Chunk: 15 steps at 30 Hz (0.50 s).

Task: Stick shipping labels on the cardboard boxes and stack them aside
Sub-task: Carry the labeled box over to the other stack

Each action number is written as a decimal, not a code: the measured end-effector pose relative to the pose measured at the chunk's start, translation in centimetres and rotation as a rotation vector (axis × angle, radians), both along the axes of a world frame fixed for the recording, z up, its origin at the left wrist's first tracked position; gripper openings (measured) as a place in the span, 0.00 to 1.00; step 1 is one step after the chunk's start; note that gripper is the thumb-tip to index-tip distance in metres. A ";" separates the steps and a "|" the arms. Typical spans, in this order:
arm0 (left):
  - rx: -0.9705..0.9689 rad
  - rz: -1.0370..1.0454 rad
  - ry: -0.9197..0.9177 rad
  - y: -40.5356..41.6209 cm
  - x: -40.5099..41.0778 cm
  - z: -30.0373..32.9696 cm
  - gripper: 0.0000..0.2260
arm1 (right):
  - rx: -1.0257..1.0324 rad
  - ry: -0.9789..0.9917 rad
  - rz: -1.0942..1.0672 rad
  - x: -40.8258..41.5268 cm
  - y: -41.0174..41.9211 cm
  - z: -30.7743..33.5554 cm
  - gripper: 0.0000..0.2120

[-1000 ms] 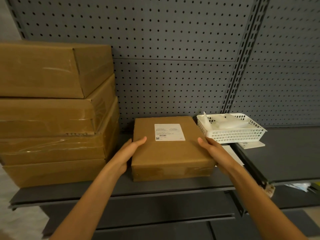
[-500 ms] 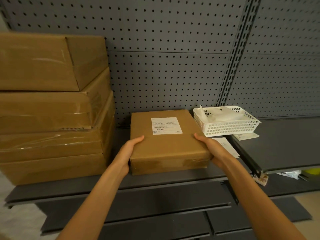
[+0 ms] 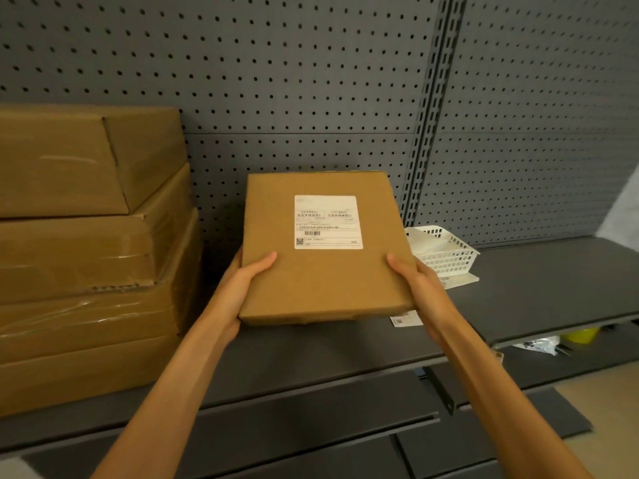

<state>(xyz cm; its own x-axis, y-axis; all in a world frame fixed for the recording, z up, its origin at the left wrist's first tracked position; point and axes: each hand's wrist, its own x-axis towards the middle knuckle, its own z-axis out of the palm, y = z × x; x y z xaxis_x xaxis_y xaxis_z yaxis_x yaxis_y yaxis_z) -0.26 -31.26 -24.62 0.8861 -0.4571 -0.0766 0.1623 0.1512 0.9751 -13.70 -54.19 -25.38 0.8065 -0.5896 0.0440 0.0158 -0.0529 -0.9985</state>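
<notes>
Cardboard box [image 3: 321, 274] in my grip hides its own underside, most of my fingers, and part of the white basket [image 3: 446, 252] behind its right edge; the print on the shipping label [image 3: 327, 221] is too small for me to read. I have the left hand [image 3: 242, 288] clamped on the left edge and the right hand [image 3: 418, 285] on the right, thumbs lying on top. It sits lifted above the grey shelf [image 3: 536, 288], tilted toward me. A stack of boxes [image 3: 86, 254] stands just left; loose label sheets [image 3: 404, 319] lie beneath the right corner.
</notes>
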 end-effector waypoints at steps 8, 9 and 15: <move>-0.061 -0.134 -0.200 -6.1 -1.5 5.7 0.25 | -0.108 -0.183 -0.127 -5.0 -3.1 4.6 0.19; -0.064 -0.158 -0.213 -7.1 -1.9 6.2 0.27 | -0.121 -0.197 -0.155 -5.8 -3.7 4.9 0.20; -0.092 -0.294 -0.240 -14.3 -5.6 7.1 0.28 | -0.144 -0.260 -0.335 -11.8 -8.3 5.4 0.28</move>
<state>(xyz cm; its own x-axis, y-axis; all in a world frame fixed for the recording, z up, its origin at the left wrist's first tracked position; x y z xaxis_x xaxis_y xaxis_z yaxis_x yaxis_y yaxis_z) -5.90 -45.60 -17.52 0.7039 -0.6895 0.1704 -0.0194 0.2211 0.9751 -25.52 -62.45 -19.97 0.5236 -0.7893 0.3208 0.2236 -0.2360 -0.9457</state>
